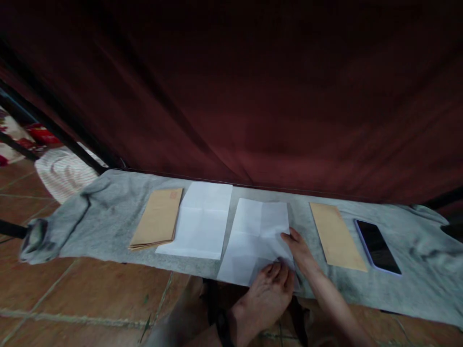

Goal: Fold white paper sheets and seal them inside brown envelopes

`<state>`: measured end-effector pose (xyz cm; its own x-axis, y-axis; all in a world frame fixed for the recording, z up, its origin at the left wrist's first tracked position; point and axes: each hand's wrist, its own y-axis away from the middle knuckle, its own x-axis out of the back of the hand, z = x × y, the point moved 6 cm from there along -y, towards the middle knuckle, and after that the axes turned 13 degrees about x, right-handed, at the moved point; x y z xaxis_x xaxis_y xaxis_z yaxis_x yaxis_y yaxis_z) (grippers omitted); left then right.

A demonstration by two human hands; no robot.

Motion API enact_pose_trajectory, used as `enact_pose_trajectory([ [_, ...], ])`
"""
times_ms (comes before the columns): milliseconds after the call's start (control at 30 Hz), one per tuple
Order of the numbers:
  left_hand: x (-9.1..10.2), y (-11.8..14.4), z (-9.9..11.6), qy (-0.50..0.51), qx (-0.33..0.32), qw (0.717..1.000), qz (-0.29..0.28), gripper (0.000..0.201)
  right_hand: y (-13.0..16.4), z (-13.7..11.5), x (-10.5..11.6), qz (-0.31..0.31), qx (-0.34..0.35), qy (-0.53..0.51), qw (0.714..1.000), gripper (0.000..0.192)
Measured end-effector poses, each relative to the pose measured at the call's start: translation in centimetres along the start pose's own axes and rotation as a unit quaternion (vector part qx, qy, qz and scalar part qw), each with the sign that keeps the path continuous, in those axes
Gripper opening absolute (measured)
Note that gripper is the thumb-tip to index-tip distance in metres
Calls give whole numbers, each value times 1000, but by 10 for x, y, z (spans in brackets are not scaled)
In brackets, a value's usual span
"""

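Note:
A creased white sheet of paper (pixel 249 231) lies in front of me on the grey cloth, with fold lines crossing its middle. My left hand (pixel 269 289), a dark band on its wrist, has its fingers bent and pressed together over the sheet's near right corner; its fingertips are partly hidden. At the right edge of the same sheet, my right hand (pixel 297 246) grips the paper between thumb and fingers. Just left lies a second creased white sheet (pixel 204 221), partly under a stack of brown envelopes (pixel 157 217). A single brown envelope (pixel 336 236) lies right of my right hand.
A smartphone (pixel 378 246) in a light purple case lies at the right. The grey cloth (pixel 108 217) covers a narrow bench. A dark red curtain (pixel 238 120) hangs behind it. Striped white fabric (pixel 68 171) and dark bars stand at the left, above a tiled floor (pixel 90 294).

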<state>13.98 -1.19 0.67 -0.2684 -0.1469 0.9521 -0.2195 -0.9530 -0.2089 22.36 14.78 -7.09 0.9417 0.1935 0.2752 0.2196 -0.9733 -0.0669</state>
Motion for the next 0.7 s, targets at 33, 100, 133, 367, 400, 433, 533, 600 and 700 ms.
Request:
enact_pose_trajectory([
  [33,0,-2,3,25,-5,1000,-6,37,0,-1,1,-7,1,-21,1000,34],
  [100,3,-8,-2,76,11,997,-11,51,-2,-3,5,-7,6,-41,999,31],
  [133,6,-12,-11,95,32,995,-6,56,-3,-4,9,-4,10,-45,999,29],
  [367,16,-35,-104,71,243,967,30,39,-25,3,20,13,35,-62,997,25],
  [400,14,-36,-110,69,251,965,26,40,-29,4,20,20,39,-58,997,25],
  [433,11,-37,-113,67,252,965,21,40,-32,5,19,27,46,-52,997,26],
  [533,-1,-38,-110,64,234,970,14,41,-39,5,16,43,71,-18,996,30],
  [600,-11,-37,-105,60,218,974,10,41,-41,5,15,47,80,0,996,31],
  [700,-24,-37,-98,54,201,978,2,42,-38,0,20,66,95,59,992,34],
])
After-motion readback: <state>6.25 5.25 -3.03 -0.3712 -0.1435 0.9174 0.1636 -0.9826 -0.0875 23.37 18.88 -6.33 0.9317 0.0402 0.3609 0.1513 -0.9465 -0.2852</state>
